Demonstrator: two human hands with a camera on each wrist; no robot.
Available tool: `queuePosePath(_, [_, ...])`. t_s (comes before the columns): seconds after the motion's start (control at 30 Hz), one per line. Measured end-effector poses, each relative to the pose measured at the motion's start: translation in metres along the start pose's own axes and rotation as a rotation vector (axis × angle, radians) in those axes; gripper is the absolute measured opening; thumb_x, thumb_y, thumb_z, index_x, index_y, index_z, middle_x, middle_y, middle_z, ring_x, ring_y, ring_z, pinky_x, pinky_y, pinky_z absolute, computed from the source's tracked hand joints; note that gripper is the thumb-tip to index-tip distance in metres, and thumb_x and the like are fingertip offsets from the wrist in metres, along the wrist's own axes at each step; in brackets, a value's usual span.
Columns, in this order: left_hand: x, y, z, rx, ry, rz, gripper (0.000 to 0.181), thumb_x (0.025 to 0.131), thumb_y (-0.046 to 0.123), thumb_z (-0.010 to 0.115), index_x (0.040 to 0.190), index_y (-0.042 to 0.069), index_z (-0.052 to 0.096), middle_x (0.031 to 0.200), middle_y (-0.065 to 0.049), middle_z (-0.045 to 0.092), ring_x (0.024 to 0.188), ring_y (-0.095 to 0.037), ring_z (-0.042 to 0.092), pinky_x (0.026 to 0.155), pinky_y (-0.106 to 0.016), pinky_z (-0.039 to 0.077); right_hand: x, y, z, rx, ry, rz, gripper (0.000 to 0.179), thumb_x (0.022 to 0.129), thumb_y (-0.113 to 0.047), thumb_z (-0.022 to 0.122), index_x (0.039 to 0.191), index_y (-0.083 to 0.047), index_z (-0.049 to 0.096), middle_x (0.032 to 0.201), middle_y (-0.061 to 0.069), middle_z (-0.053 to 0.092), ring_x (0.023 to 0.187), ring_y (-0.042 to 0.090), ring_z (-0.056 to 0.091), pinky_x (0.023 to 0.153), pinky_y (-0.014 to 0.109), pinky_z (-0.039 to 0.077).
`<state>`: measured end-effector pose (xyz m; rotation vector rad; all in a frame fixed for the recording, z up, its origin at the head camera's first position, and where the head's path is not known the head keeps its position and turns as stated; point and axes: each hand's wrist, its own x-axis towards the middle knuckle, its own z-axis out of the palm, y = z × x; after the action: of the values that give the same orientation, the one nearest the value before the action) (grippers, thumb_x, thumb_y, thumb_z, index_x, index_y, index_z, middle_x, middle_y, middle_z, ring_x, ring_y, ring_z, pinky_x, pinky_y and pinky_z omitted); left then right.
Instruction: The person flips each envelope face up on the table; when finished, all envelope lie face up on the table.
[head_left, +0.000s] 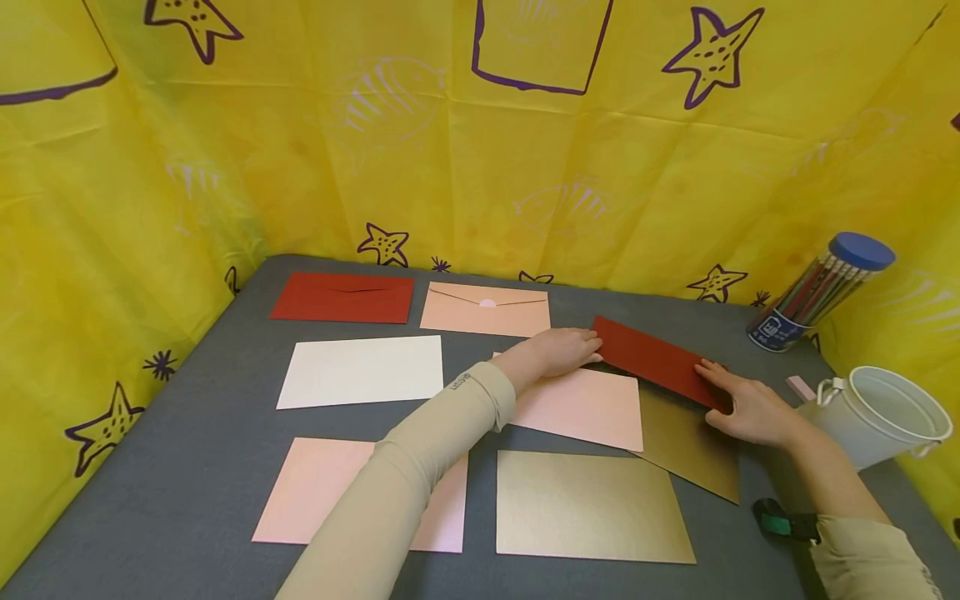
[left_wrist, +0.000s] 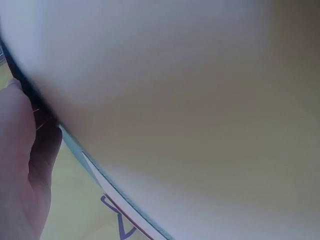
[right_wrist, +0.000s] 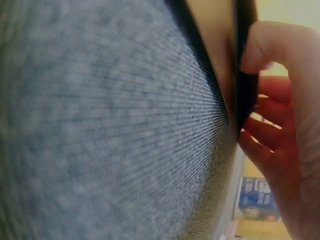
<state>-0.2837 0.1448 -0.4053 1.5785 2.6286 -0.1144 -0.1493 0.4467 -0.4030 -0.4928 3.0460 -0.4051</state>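
Observation:
Both hands are at a red envelope (head_left: 652,358), one at each end, and it slants over a pink envelope (head_left: 577,408) and a gold envelope (head_left: 693,446). My left hand (head_left: 558,352) pinches its left end; in the left wrist view the thumb and fingers (left_wrist: 45,155) meet at a dark edge. The right hand (head_left: 753,412) grips the other end, thumb on the near side and fingers on the far side. From the right wrist view, the envelope (right_wrist: 245,65) looks dark and edge-on between thumb and fingers.
Another red envelope (head_left: 345,298) and a peach one (head_left: 487,310) lie at the back. A white envelope (head_left: 360,372), a pink one (head_left: 330,483) and a gold one (head_left: 592,508) lie nearer. On the right stand a pencil tub (head_left: 817,292) and a white bucket (head_left: 847,425), beside an eraser-like block (head_left: 800,387).

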Motion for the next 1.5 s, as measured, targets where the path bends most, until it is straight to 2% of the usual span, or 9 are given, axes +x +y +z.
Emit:
queuePosePath(0.17, [-0.004,-0.003,-0.001,-0.114,0.009,-0.022,0.054,0.106,0.042,0.033,0.150,0.010,0.038,0.154,-0.006,0.037,0.141,-0.018,0.033,0.114,-0.026,0.024,-0.006,0.005,0.002,0.026,0.126,-0.055,0.060,0.083,-0.011,0.066,0.139,0.003,0.050,0.133,0.034,0.050,0.081,0.040,0.065,0.068,0.045,0.050])
queuePosePath(0.3, [-0.009,-0.008,-0.003,-0.228,0.061,-0.026,0.056,0.103,0.043,0.044,0.149,0.010,0.041,0.152,-0.006,0.040,0.140,-0.019,0.035,0.113,-0.028,0.026,-0.008,0.006,0.002,0.132,0.211,0.020,0.046,0.088,-0.009,0.065,0.133,-0.003,0.059,0.119,0.029,0.062,0.045,0.009,0.040,0.044,0.027,0.035])
queuePosePath(0.53, [-0.013,-0.019,-0.010,-0.433,0.288,0.017,0.030,0.101,0.017,0.055,0.129,0.008,0.062,0.124,-0.004,0.063,0.115,-0.015,0.057,0.100,-0.021,0.040,-0.008,0.006,-0.001,0.321,0.304,0.106,0.028,0.094,-0.016,0.066,0.118,-0.003,0.069,0.104,-0.003,0.071,0.088,-0.012,0.057,0.069,0.007,0.044])
queuePosePath(0.67, [-0.015,-0.022,-0.013,-0.616,0.370,-0.016,0.022,0.100,0.017,0.057,0.116,0.007,0.068,0.106,-0.004,0.069,0.094,-0.014,0.061,0.085,-0.018,0.046,-0.008,0.005,-0.005,0.351,0.333,0.172,0.030,0.094,-0.022,0.067,0.111,0.003,0.069,0.091,-0.021,0.067,0.080,-0.011,0.058,0.066,0.008,0.044])
queuePosePath(0.87, [-0.020,-0.022,-0.010,-0.842,0.370,-0.121,0.029,0.099,0.025,0.059,0.119,0.006,0.066,0.110,-0.005,0.068,0.099,-0.013,0.059,0.083,-0.018,0.047,-0.006,0.003,-0.008,0.408,0.293,0.268,0.038,0.095,-0.029,0.065,0.108,0.006,0.069,0.086,-0.010,0.071,0.075,-0.005,0.055,0.060,0.017,0.042])
queuePosePath(1.07, [-0.022,-0.022,-0.004,-0.844,0.298,-0.166,0.029,0.101,0.025,0.056,0.120,0.006,0.066,0.112,-0.005,0.068,0.102,-0.015,0.058,0.087,-0.021,0.045,0.000,0.007,-0.004,0.367,0.200,0.216,0.035,0.095,-0.025,0.066,0.113,0.005,0.068,0.102,0.015,0.071,0.083,-0.011,0.054,0.068,0.014,0.043])
queuePosePath(1.2, [-0.022,-0.022,-0.001,-0.852,0.225,-0.186,0.025,0.101,0.021,0.054,0.116,0.005,0.066,0.104,-0.005,0.068,0.090,-0.013,0.057,0.078,-0.020,0.045,0.004,0.007,-0.005,0.516,0.184,0.226,0.034,0.096,-0.024,0.064,0.116,0.004,0.066,0.100,-0.001,0.072,0.084,-0.007,0.060,0.070,0.014,0.048])
queuePosePath(1.37, [-0.020,-0.017,-0.003,-1.133,0.278,-0.364,0.030,0.097,0.013,0.060,0.124,-0.001,0.059,0.099,-0.009,0.065,0.080,-0.016,0.064,0.071,-0.021,0.054,0.018,0.008,-0.006,0.856,0.205,0.281,0.026,0.096,-0.015,0.063,0.113,0.005,0.057,0.092,-0.016,0.069,0.081,0.003,0.069,0.071,0.021,0.055])
queuePosePath(1.5, [-0.017,-0.011,-0.005,-1.269,0.340,-0.487,0.044,0.092,0.005,0.066,0.133,-0.001,0.054,0.097,-0.011,0.064,0.075,-0.018,0.066,0.068,-0.023,0.056,0.031,0.009,-0.004,0.840,0.234,0.393,0.056,0.095,-0.022,0.066,0.128,0.016,0.042,0.096,-0.007,0.064,0.076,-0.004,0.065,0.069,0.020,0.055])
